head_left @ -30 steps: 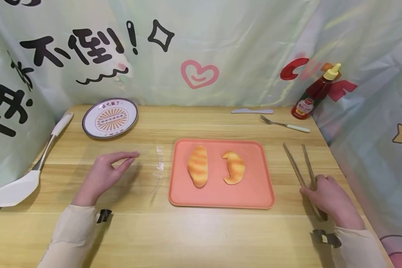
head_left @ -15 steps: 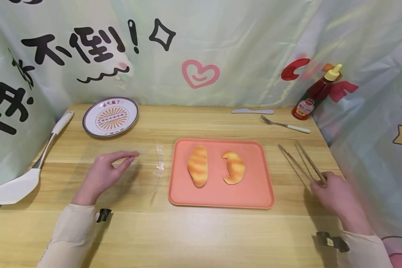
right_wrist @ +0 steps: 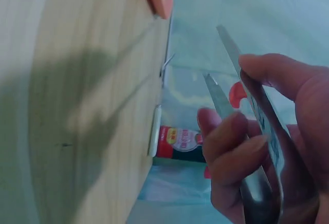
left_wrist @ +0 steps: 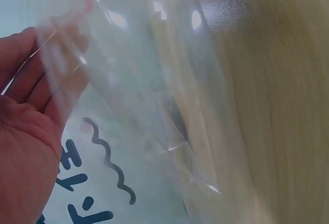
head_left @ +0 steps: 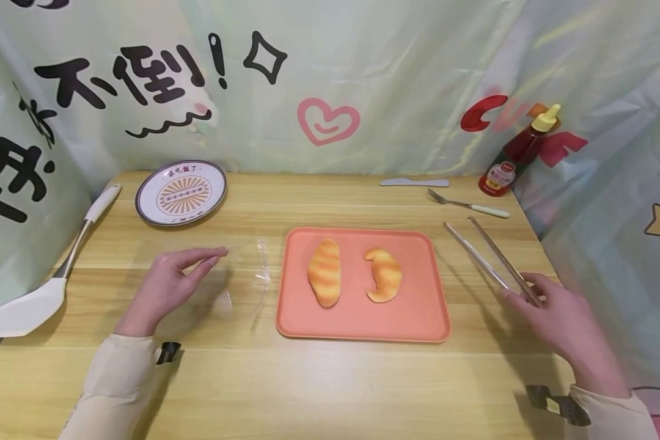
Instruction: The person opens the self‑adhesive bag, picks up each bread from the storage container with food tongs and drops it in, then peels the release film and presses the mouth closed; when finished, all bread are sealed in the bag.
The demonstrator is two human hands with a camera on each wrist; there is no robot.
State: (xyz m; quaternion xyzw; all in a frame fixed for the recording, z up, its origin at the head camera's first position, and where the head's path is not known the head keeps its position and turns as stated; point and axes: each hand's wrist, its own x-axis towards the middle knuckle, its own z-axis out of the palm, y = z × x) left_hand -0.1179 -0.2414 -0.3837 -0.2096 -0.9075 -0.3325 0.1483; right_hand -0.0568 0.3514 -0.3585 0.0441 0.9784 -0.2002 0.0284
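Note:
My left hand (head_left: 167,284) pinches a clear plastic bag (head_left: 262,269) between thumb and fingertips, left of the tray. In the left wrist view the sheer bag (left_wrist: 169,106) hangs down past the fingers. At the right, my right hand (head_left: 561,327) grips metal tongs (head_left: 481,256), thumb on one arm and fingers around the other. The tongs' tips stand apart, with nothing between them, and point away over the table. Between the hands lies a pink tray (head_left: 357,324), bearing an oval bread piece (head_left: 325,273) and a curved croissant-like one (head_left: 386,275).
A patterned plate (head_left: 180,194) sits at the back left, beside a white-headed spatula (head_left: 27,308). Along the back right are a pale knife (head_left: 414,182), a fork (head_left: 467,203) and a red sauce bottle (head_left: 506,162). A printed curtain (head_left: 396,79) encloses the table's back and sides.
The right hand has lifted the tongs from the table and shifted its grip on them, their tips swinging left and farther away. The left hand is nearly still; the bag has spread slightly.

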